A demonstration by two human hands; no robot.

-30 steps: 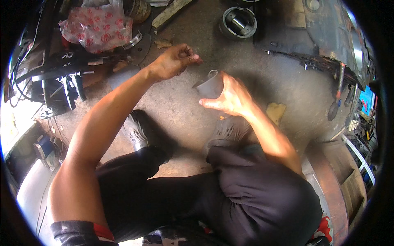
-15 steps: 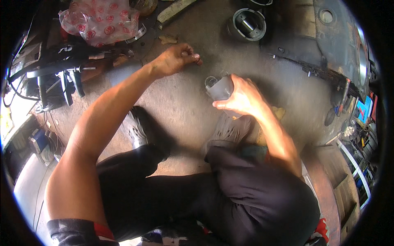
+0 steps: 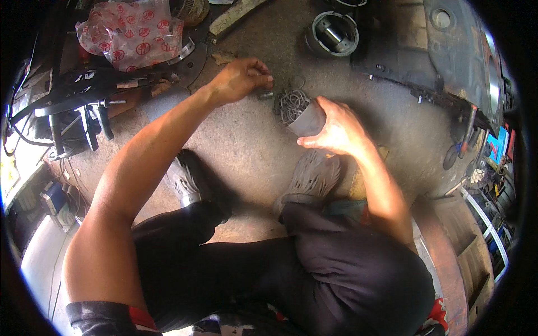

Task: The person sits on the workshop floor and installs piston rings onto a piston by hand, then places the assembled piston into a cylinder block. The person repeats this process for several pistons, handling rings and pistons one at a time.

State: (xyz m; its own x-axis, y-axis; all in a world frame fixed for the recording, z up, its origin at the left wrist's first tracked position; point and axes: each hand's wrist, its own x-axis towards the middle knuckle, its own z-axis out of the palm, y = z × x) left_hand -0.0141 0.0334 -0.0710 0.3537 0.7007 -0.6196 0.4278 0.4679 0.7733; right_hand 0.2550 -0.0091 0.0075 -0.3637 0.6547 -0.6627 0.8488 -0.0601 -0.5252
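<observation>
In my right hand is a grey plastic cup, tipped on its side with its mouth toward the left. A tangle of thin metal rings shows at the mouth. My fingers and thumb wrap round the cup's body. To the left of it, my left hand hangs over the floor with curled fingers. Whether anything is pinched in them is hidden. A small metal cylinder appears just below those fingertips; I cannot tell whether it touches them.
Beyond my hands stand a large open metal cylinder and a dark metal panel. A red-printed plastic bag lies at the far left, near black metal parts. My shoes rest on the concrete floor.
The cup has shifted slightly right, and the tangle of rings now shows at its mouth. The small metal cylinder has come into view below my left hand, which has hardly moved.
</observation>
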